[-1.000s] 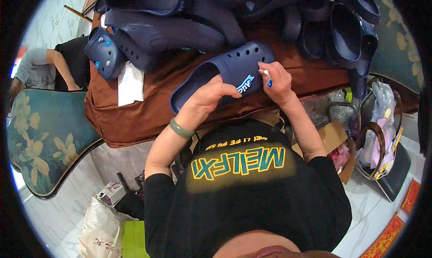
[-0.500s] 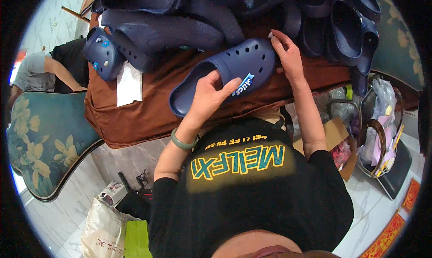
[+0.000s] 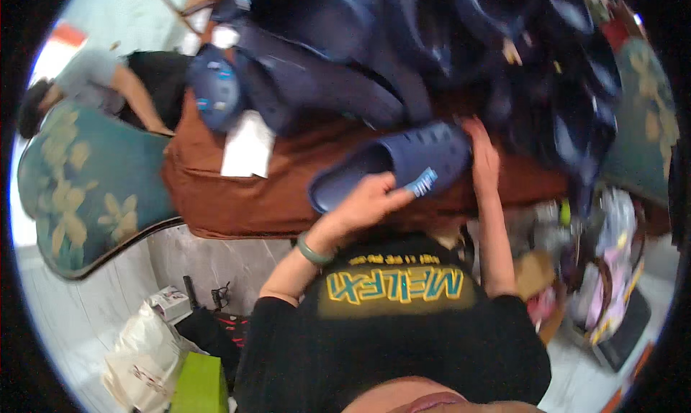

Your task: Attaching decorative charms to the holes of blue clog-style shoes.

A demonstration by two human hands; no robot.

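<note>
A navy clog (image 3: 367, 161) with round vent holes lies tilted over the near edge of the brown cloth. My left hand (image 3: 367, 200), a green bangle on its wrist, grips the clog's near side, thumb along the upper and fingers in the foot opening. Beside that thumb a blue and white charm (image 3: 423, 182) sits on the clog. My right hand (image 3: 484, 157) is at the toe end, its fingertips drawn together; motion blur hides what is between them.
Several navy clogs (image 3: 324, 74) are heaped along the far side of the brown cloth (image 3: 216, 208). A charm-covered clog (image 3: 214, 89) and a white paper (image 3: 247, 145) lie left. Flowered chairs (image 3: 72, 190) flank the table; another person's arm (image 3: 137, 96) shows far left. Bags (image 3: 137, 355) are on the floor.
The whole view has shifted and blurred, placing the table further right. My left hand still grips the clog. My right hand stays by the toe, its fingers now lower and closer against it.
</note>
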